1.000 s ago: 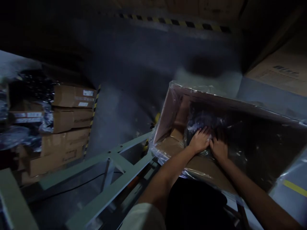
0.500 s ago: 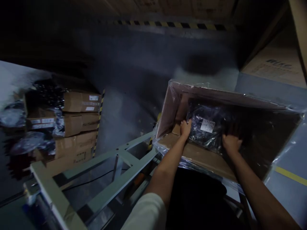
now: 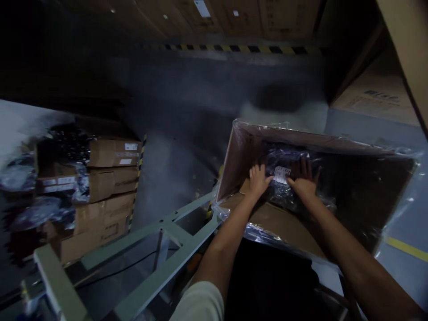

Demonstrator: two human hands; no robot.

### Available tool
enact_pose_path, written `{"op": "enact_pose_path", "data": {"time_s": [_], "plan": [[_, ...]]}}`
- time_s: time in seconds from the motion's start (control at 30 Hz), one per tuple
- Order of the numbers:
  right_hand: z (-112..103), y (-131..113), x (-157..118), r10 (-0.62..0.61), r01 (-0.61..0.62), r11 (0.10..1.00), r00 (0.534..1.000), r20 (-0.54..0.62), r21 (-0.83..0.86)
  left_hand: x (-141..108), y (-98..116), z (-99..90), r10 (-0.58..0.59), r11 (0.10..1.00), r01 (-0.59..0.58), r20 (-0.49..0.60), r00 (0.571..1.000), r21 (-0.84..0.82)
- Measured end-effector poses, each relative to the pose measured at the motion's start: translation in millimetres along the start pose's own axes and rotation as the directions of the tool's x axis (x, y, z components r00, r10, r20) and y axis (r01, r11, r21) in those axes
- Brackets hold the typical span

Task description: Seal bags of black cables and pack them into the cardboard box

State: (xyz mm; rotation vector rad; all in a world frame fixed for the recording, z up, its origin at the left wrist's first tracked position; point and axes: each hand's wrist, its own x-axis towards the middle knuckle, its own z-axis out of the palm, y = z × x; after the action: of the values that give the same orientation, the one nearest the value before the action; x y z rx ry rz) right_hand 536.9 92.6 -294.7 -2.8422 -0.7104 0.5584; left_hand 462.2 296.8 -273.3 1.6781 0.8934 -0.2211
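Observation:
Both my hands reach down into a large cardboard box (image 3: 284,223) lined with clear plastic. Inside, toward its left end, lies a dark item in a clear plastic bag (image 3: 284,191) with a white printed label (image 3: 281,174). What the bag holds is too dark to make out. My left hand (image 3: 258,179) rests at the bag's left edge, fingers spread. My right hand (image 3: 304,182) lies flat on the bag just right of the label, its fingers stretched out and partly lost in shadow.
A pale green metal frame (image 3: 177,232) stands left of the box. Farther left are stacked cardboard boxes (image 3: 113,154) with bagged dark items. Black-and-yellow tape (image 3: 227,47) runs along the floor before more cartons (image 3: 234,22). A printed carton (image 3: 381,96) stands at right.
My right hand has moved left from beside the bag onto it, near the label. My left hand's fingers have spread at the left edge. The view has shifted slightly.

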Motion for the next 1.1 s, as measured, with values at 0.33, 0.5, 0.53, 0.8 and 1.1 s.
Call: {"op": "enact_pose_path", "data": {"time_s": [0.33,0.5,0.53,0.8,1.1], "plan": [[24.1,0.3,20.3,-0.079,0.079,0.994,0.997,0.012,-0.075,49.4,-33.1,44.4,0.336,0.602,-0.395,0.228,0.914,0.695],[14.5,51.4,-23.7,0.161,-0.163,0.961,0.987,-0.028,-0.223,18.2,-24.7,61.0,0.403,0.534,-0.556,0.386,0.83,0.637],[17.1,59.4,-30.7,0.217,-0.216,0.949,0.976,-0.02,-0.231,14.0,-25.6,66.7,0.432,0.514,-0.613,0.436,0.789,0.601],[34.1,65.2,-27.6,0.3,-0.296,0.95,0.954,0.026,-0.101,23.8,-43.3,82.6,0.47,0.524,-0.678,0.489,0.735,0.515],[-68.5,47.5,-28.4,0.482,-0.452,0.778,0.875,0.047,0.436,6.3,-11.8,78.8,0.266,0.657,-0.524,0.485,0.833,0.541]]}}
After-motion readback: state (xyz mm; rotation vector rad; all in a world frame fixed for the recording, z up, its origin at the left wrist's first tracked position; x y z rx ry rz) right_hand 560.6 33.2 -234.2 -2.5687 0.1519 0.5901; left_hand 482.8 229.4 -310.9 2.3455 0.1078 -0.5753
